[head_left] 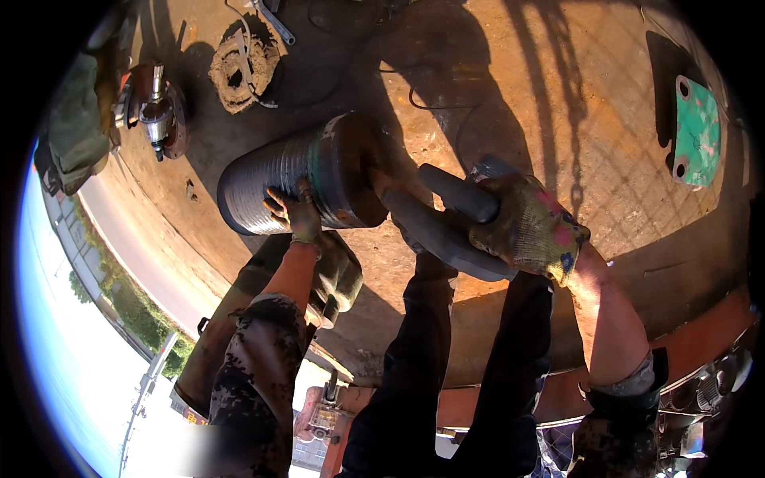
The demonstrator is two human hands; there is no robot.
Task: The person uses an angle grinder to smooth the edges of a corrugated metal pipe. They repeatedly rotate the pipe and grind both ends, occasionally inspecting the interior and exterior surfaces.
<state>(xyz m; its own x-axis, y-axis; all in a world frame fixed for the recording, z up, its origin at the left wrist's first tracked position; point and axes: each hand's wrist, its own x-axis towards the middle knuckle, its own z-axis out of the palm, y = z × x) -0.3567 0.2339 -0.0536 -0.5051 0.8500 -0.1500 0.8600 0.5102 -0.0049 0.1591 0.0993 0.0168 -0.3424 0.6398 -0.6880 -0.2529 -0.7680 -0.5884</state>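
Note:
A thick dark cylinder with fine ridges round its body and a smooth, wider collar lies on its side on the rusty ground. My left hand, in a stained work glove, rests on its ridged side with the fingers spread. From the collar's end a heavy curved steel piece, shaped like a hook, reaches right. My right hand, in a patterned knit glove, is closed around that piece. The palm and some fingers of this hand are hidden, and so is how the curved piece joins the cylinder.
A green plate with holes lies at far right. A shiny metal part on a round flange, a ragged tan ring and a wrench-like tool are at far left. Olive cloth-like material lies below the cylinder; a road shows left.

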